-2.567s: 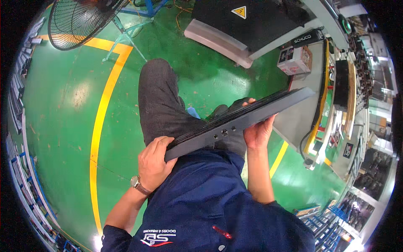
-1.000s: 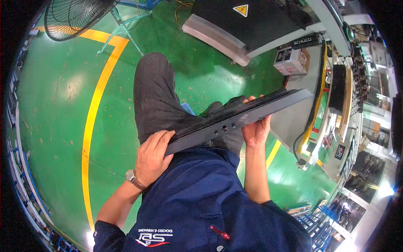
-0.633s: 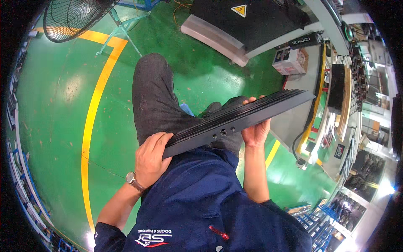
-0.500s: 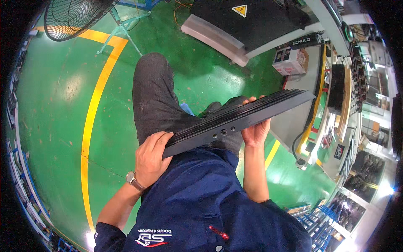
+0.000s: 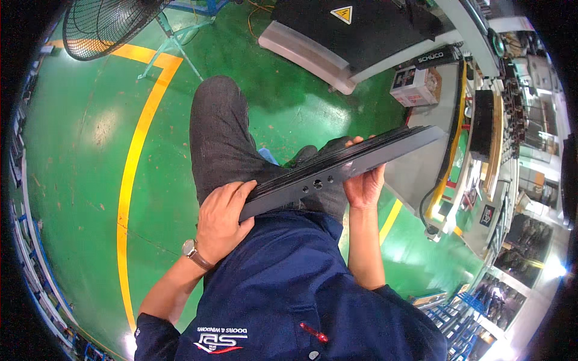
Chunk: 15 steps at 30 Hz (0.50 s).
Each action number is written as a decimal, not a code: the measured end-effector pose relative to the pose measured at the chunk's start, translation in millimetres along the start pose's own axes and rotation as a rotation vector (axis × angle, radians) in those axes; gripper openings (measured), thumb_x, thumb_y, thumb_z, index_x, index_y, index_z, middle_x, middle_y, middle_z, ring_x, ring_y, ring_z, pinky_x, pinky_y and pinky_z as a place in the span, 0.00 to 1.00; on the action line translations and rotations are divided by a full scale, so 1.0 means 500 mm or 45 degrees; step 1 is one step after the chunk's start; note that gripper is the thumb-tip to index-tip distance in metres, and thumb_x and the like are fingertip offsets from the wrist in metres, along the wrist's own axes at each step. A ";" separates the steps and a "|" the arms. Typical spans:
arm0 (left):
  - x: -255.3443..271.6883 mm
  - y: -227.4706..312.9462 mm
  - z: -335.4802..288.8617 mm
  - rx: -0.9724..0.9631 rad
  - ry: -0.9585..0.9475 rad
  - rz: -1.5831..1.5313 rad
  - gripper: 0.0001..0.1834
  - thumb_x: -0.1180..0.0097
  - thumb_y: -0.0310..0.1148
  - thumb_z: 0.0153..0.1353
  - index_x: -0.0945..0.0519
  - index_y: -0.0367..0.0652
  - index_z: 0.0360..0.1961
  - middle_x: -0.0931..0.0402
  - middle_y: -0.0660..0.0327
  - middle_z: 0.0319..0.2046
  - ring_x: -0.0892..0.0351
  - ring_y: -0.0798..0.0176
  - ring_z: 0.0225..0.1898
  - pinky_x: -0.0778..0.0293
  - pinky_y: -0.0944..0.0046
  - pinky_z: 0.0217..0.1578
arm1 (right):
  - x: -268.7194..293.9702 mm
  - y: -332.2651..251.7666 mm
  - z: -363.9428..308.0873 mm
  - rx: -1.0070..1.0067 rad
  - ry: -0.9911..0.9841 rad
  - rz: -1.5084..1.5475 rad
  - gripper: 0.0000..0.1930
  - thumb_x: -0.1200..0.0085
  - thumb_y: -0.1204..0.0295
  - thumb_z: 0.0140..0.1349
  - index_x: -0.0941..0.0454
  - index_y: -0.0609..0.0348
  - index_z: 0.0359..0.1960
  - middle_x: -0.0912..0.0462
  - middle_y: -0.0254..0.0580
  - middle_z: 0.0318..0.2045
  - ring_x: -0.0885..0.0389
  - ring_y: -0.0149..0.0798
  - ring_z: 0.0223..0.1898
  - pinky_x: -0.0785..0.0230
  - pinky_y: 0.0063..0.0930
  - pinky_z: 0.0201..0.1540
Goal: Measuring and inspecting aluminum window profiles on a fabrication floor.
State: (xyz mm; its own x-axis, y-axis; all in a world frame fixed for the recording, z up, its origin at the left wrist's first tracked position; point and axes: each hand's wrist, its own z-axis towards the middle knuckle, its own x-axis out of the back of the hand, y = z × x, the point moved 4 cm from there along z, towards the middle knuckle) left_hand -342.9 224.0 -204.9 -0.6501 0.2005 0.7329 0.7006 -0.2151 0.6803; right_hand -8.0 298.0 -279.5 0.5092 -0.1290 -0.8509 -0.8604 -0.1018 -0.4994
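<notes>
Dark bar (image 5: 346, 169) inside curled, gripping fingers (image 5: 232, 195), left hand (image 5: 220, 220) at one end, right hand (image 5: 364, 189) beneath; white box (image 5: 415, 87), contents unclear.

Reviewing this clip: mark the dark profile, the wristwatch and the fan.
Dark profile (image 5: 344, 172): head view, on its holed face.
Wristwatch (image 5: 189, 247): head view, on its dial.
Fan (image 5: 108, 27): head view, on its cage.

Fixtures and goods standing around me
Green floor (image 5: 78, 192), scuffed, with a yellow line (image 5: 124, 210) turning a corner to my left; one black wire-caged fan (image 5: 111, 27) on pale green legs (image 5: 173, 40); ahead of me, one black-panelled machine (image 5: 367, 42) bearing a yellow warning triangle (image 5: 342, 14); to its right, one white-and-red carton (image 5: 414, 96); blue racking (image 5: 453, 319) low on my right.
</notes>
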 end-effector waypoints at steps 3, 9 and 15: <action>-0.002 0.011 0.015 -0.067 0.062 -0.002 0.38 0.24 0.29 0.53 0.20 0.42 0.67 0.17 0.50 0.57 0.16 0.42 0.56 0.21 0.47 0.59 | 0.002 0.002 0.000 0.002 0.023 -0.011 0.32 0.33 0.48 0.72 0.22 0.52 0.70 0.17 0.53 0.67 0.23 0.58 0.71 0.36 0.57 0.81; -0.022 0.056 0.067 -0.054 0.057 -0.082 0.36 0.23 0.36 0.57 0.20 0.41 0.67 0.16 0.49 0.57 0.15 0.43 0.57 0.20 0.47 0.60 | 0.005 0.013 0.001 -0.038 0.008 -0.021 0.32 0.36 0.46 0.73 0.21 0.51 0.70 0.18 0.53 0.70 0.24 0.58 0.73 0.36 0.58 0.80; -0.044 0.095 0.112 -0.072 0.071 -0.045 0.34 0.24 0.35 0.58 0.20 0.41 0.66 0.15 0.51 0.53 0.14 0.45 0.53 0.18 0.48 0.56 | 0.007 0.015 0.003 -0.038 0.020 -0.054 0.33 0.38 0.44 0.74 0.22 0.51 0.71 0.19 0.53 0.70 0.24 0.59 0.73 0.36 0.58 0.80</action>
State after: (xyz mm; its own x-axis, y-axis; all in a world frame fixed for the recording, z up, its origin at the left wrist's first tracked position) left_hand -278.7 262.7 -188.6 -0.6904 0.1555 0.7065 0.6605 -0.2628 0.7033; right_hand -12.9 298.3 -286.6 0.5458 -0.1396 -0.8262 -0.8370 -0.1369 -0.5298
